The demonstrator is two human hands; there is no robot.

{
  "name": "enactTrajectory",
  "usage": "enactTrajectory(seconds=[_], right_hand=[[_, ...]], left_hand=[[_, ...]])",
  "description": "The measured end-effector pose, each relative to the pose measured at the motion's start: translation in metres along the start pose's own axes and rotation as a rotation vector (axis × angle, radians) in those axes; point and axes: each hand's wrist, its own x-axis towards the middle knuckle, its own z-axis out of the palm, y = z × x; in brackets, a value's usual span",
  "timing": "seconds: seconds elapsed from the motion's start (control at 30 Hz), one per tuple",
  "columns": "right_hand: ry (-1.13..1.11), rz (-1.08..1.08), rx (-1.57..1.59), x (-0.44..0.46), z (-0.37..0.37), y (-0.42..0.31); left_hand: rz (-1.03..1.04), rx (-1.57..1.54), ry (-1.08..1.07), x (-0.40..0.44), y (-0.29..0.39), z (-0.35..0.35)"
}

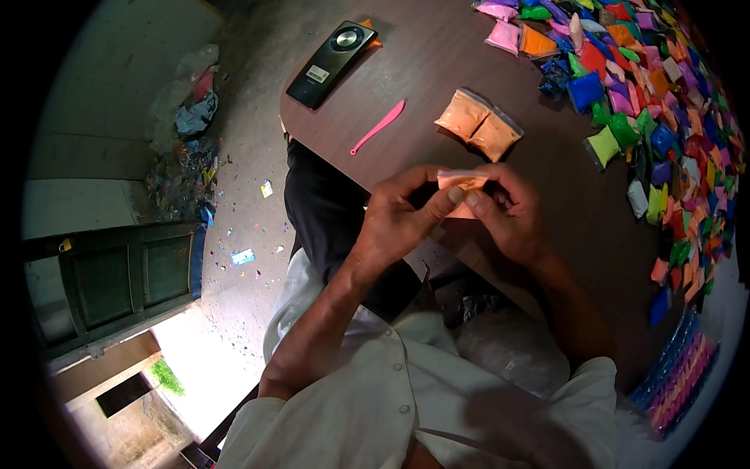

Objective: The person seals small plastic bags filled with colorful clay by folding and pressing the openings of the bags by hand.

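Over the table's front edge, my left hand (401,211) and my right hand (509,213) pinch a small clear packet of peach-orange material (464,181) between thumbs and fingers. Its upper edge is a clear strip, and the fingers cover its sides. Just beyond the hands lie two more peach-orange packets (478,123), side by side and touching. A pink plastic tool (379,127) rests on the table to the left of them.
A black phone (331,64) lies near the table's far left corner, partly over something orange. Many colourful packets (625,102) are heaped along the right side of the brown table (426,59). Long wrapped strips (680,379) lie at lower right. Litter (243,256) dots the floor.
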Motion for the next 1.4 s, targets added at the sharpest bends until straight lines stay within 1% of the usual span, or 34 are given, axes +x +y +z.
enactTrajectory(seconds=[0.03,0.1,0.13,0.2,0.23,0.3,0.43,0.5,0.53,0.6,0.73,0.8,0.93,1.0,1.03,1.1,1.13,1.2,1.23,1.3,1.33,1.4], right_hand=[[0.0,0.0,0.0,0.0,0.0,0.002],[0.023,0.005,0.007,0.0,-0.002,0.005],[0.023,0.005,0.007,0.0,-0.002,0.004],[-0.001,-0.008,-0.087,0.0,-0.002,0.0],[-0.001,-0.007,-0.087,0.001,-0.002,0.001],[-0.044,-0.019,-0.092,0.002,-0.002,0.002],[-0.067,0.011,-0.091,0.001,-0.002,-0.001],[-0.021,-0.044,-0.029,0.001,0.001,0.0],[-0.022,-0.044,-0.029,0.0,0.001,0.002],[0.016,0.008,0.113,-0.001,0.002,0.004],[0.014,0.037,0.109,0.0,-0.003,0.005],[-0.014,0.024,0.077,0.001,-0.003,0.006],[-0.057,0.052,-0.003,0.002,-0.002,-0.005],[-0.033,0.036,0.101,0.001,0.001,0.004],[-0.033,0.036,0.101,0.001,0.0,0.007],[-0.012,0.051,0.109,-0.001,-0.003,0.012],[-0.011,0.05,0.109,-0.001,-0.002,0.009],[0.019,0.139,0.184,0.0,-0.001,0.0],[0.019,0.14,0.184,0.0,-0.001,-0.001],[0.006,0.144,0.163,0.0,-0.001,-0.002],[0.006,0.144,0.163,0.001,-0.001,-0.001],[0.006,0.061,0.118,0.002,0.001,-0.001]], left_hand=[[0.0,0.0,0.0,0.0,0.0,-0.001],[-0.029,0.134,-0.089,-0.001,-0.002,-0.004],[-0.03,0.134,-0.089,-0.001,-0.006,-0.005],[0.064,0.151,-0.067,0.0,-0.012,-0.006],[0.063,0.151,-0.067,0.0,-0.011,-0.005],[-0.008,-0.037,-0.033,-0.002,-0.005,-0.003],[-0.021,-0.08,-0.022,-0.002,-0.003,-0.004],[-0.039,0.062,-0.057,-0.001,-0.002,-0.007],[-0.039,0.062,-0.056,-0.001,0.002,-0.007],[-0.145,0.157,-0.124,-0.002,0.016,-0.007],[-0.146,0.165,-0.135,-0.002,0.021,-0.004],[-0.101,0.037,-0.094,-0.001,0.008,-0.004],[-0.044,0.024,-0.086,0.0,0.0,-0.008],[-0.052,0.018,-0.096,0.001,0.0,-0.01],[-0.052,0.018,-0.096,0.001,0.001,-0.01],[-0.139,-0.01,-0.134,-0.001,0.008,-0.007],[-0.139,-0.01,-0.135,-0.001,0.011,-0.004],[-0.05,-0.009,-0.107,-0.002,0.014,0.0],[-0.051,-0.009,-0.107,-0.002,0.014,-0.001],[-0.134,0.096,-0.151,0.0,0.013,-0.006],[-0.134,0.095,-0.151,0.0,0.01,-0.006],[-0.097,0.038,-0.12,0.001,0.003,-0.007]])
